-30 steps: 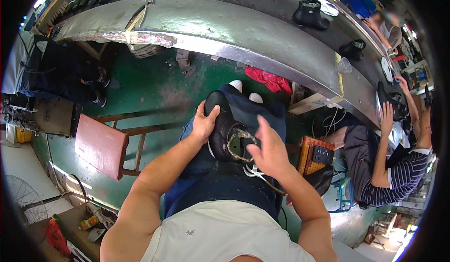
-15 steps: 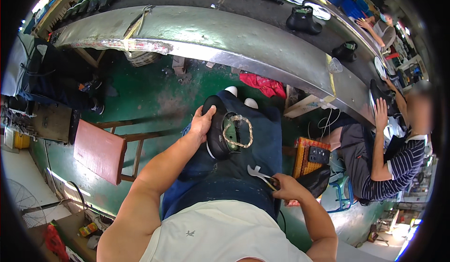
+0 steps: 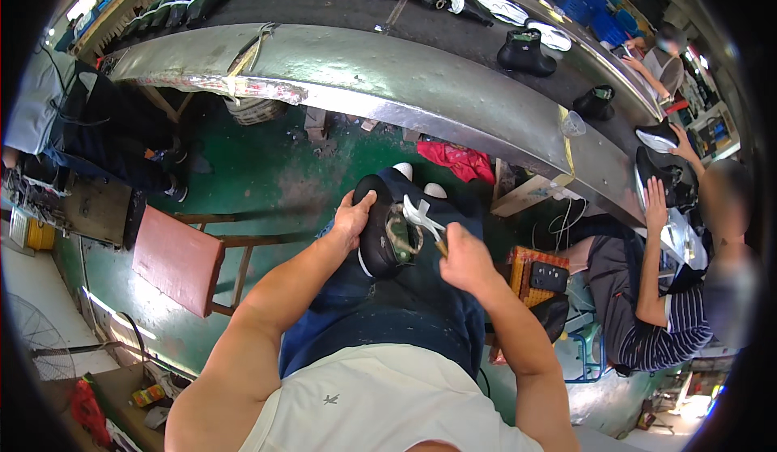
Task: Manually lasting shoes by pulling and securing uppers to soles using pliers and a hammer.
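Note:
A black ankle boot (image 3: 373, 241) with a green lining rests over my lap, toe pointing away from me. My left hand (image 3: 351, 219) is closed on its left side near the toe. A pale twisted cord (image 3: 417, 241) loops out of the boot's opening. My right hand (image 3: 467, 259) is wrapped round the handle of silver-headed pincers (image 3: 423, 214). Their head is over the boot's right edge, by the cord; whether the jaws touch either cannot be told.
Ahead runs a long metal-edged bench (image 3: 348, 62) carrying several boots and white soles. A pink-topped stool (image 3: 178, 250) stands at left. At right, a seated person in a striped shirt (image 3: 688, 318) handles a shoe. Red cloth (image 3: 457, 161) lies under the bench.
My right hand has brought the pincers up and forward from beside my right thigh to the boot. The cord loop sits lower against the boot. My left hand keeps its hold.

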{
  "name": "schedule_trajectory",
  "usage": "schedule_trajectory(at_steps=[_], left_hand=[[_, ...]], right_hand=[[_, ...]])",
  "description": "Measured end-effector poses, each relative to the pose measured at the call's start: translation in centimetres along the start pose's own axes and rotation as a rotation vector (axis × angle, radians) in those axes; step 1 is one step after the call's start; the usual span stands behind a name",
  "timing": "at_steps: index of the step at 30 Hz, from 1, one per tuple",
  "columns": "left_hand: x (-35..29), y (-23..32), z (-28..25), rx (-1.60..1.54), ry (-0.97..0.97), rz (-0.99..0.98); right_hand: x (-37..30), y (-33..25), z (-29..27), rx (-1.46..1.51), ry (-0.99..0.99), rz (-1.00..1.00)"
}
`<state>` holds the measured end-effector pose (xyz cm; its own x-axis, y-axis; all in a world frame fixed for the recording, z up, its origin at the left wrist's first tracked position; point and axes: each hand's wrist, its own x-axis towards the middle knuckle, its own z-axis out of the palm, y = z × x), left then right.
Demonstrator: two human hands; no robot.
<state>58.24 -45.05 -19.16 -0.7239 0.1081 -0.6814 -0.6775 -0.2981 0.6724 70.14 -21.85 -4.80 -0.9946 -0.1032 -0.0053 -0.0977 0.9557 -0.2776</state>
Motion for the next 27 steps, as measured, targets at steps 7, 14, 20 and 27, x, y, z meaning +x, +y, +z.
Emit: schedule_trajectory(at_steps=[7, 14, 20, 27], left_hand=[[0.5, -1.1, -0.7, 0.027, 0.025, 0.050], [0.4, 0.4, 0.3, 0.011, 0.005, 0.111], [-3.1, 0.4, 1.9, -0.146, -0.028, 0.083], [-13.1, 0.8, 3.5, 1.385, -0.120, 0.897]], right_hand=[[-0.4, 1.3, -3.1, 1.046, 0.850, -0.061], [0.3, 3.1, 4.9, 0.312, -0.029, 0.078], [-3.8, 2.3, 8.3, 1.315, -0.140, 0.295], [-2.6, 3.9, 5.1, 1.585, 0.200, 0.102]])
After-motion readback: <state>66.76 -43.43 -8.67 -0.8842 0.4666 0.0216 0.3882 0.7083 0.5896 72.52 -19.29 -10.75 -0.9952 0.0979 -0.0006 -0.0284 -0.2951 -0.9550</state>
